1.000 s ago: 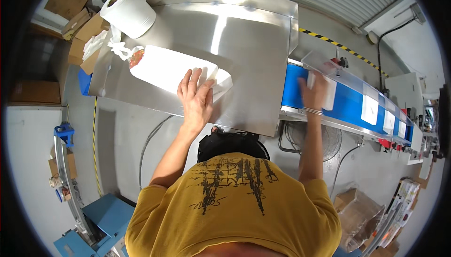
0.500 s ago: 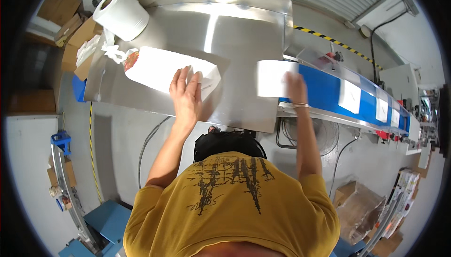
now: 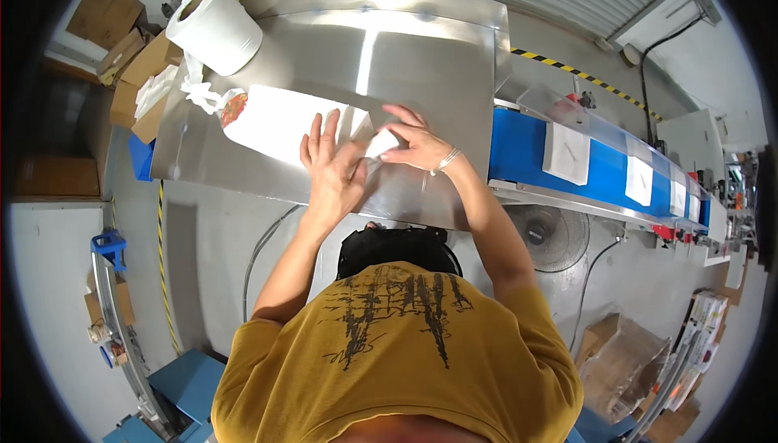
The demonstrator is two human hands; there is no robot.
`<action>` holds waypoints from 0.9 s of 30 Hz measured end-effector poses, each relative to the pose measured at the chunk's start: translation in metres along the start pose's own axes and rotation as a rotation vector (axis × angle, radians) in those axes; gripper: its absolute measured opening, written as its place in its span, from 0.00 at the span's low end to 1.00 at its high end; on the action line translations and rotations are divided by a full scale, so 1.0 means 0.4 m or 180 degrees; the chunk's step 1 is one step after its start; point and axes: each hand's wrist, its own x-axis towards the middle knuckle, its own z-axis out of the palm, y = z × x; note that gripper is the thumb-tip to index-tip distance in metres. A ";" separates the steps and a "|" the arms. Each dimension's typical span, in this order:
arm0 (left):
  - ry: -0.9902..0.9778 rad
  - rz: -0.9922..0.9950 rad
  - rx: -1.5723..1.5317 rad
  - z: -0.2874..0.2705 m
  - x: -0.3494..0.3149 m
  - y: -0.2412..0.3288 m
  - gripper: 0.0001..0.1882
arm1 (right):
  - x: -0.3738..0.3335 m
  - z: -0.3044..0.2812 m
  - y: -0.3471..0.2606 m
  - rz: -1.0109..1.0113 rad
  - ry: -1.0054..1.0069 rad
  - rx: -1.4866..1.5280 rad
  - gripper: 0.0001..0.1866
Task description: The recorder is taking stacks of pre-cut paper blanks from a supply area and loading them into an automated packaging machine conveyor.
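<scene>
Lying flat, white plastic bag (image 3: pixel 279 123)

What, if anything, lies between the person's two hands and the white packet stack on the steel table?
Nothing visible. The left hand lies flat on the white packet stack, and the right hand touches its near end. The paper roll stands apart, at the steel table corner.

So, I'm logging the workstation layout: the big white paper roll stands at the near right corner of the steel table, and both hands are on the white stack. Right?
Not quite: the head view shows the paper roll at the steel table's far left corner. Both the left hand and right hand are on the white stack.
</scene>
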 end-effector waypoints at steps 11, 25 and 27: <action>0.0359 -0.0168 0.0448 0.028 -0.010 -0.078 0.16 | -0.326 -0.205 0.297 0.2454 0.2494 0.0089 0.20; -0.0055 -0.0110 0.0111 -0.027 0.020 -0.040 0.17 | 0.042 0.050 0.035 -0.0292 0.0065 -0.0088 0.28; 0.0072 -0.0249 0.0098 -0.020 0.020 -0.054 0.18 | 0.015 0.056 0.066 -0.0715 0.0253 -0.0166 0.25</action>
